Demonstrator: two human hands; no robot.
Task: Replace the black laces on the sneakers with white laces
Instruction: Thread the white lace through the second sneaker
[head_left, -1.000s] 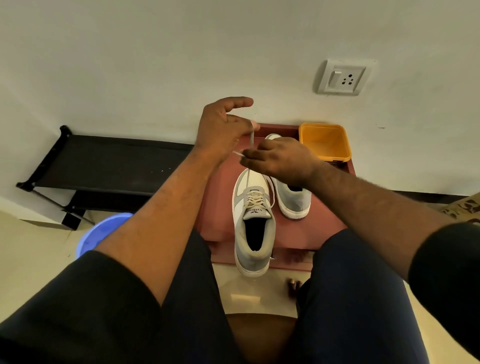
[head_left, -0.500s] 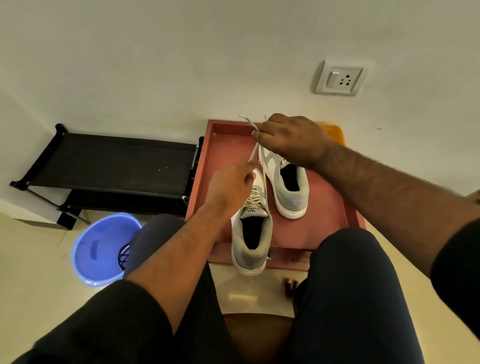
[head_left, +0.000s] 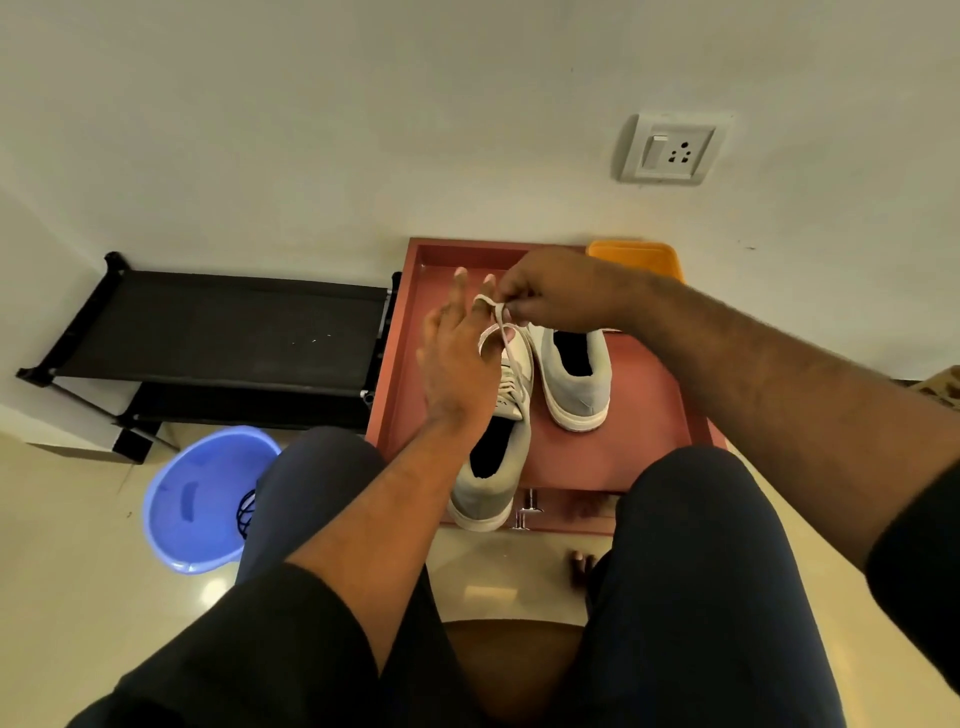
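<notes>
Pale wall with a switch-and-socket plate (head_left: 670, 150) behind; low red tray table (head_left: 654, 447) against it, orange bin (head_left: 636, 257) at its far corner, black rack (head_left: 218, 332) to the left, blue bucket (head_left: 200, 499) on the floor. Two grey sneakers sit on the tray: left sneaker (head_left: 496, 452) nearer, heel over the tray's front edge, right sneaker (head_left: 574, 376) just beside it. White lace (head_left: 496, 325) is already threaded through the near shoe. Half a second back the left hand (head_left: 457, 358) was pinching the lace low by the tongue; now its fingers are straight and spread, with a loop of lace wrapped round a fingertip. Right hand (head_left: 556, 299) — fingers curled, pinching the lace end above the toe — has barely shifted. Reads as bow-tying begun, so lacing on this shoe looks nearly finished. Far shoe's eyelets hidden under the right hand; its lace state can't be told.
</notes>
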